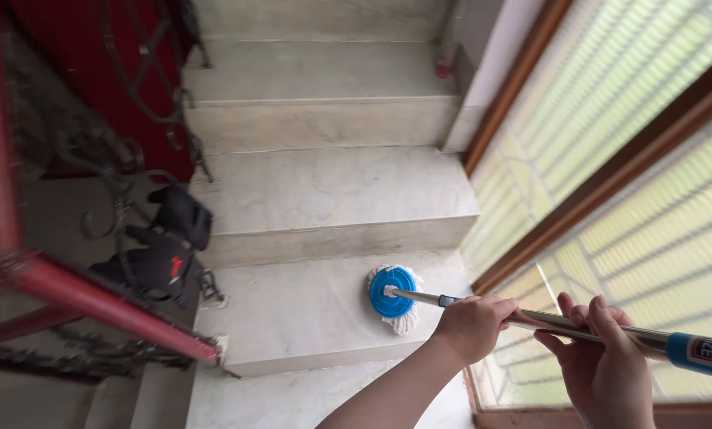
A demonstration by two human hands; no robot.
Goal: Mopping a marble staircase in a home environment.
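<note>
Left hand (474,324): grip clamped around the metal mop handle (419,297), the nearer to the mop head of the two hands, forearm coming up from the near edge.
Right hand (602,359): grip also clamped on the handle, further back along it, fingers curled over the top of the shaft, just ahead of a blue sleeve (702,352) on the pole.
Mop head (393,291): a round blue disc with white strands showing around its rim (mostly at the near and right sides), resting on the marble step (292,314) second from the near edge, towards its right end.
Handle line: runs from the disc's centre rightwards and nearer, passing through both hands and out at the right edge.
Stairs: pale marble steps rising away to the far side, at least four treads in view.
Left side: a red railing (94,298) with dark wrought-iron scrollwork, and a black cloth item (169,254) (a glove or bag, hard to tell) hanging on the ironwork beside the steps.
Right side: a wood-framed window (634,159) with ribbed frosted glass, close beside the hands.
</note>
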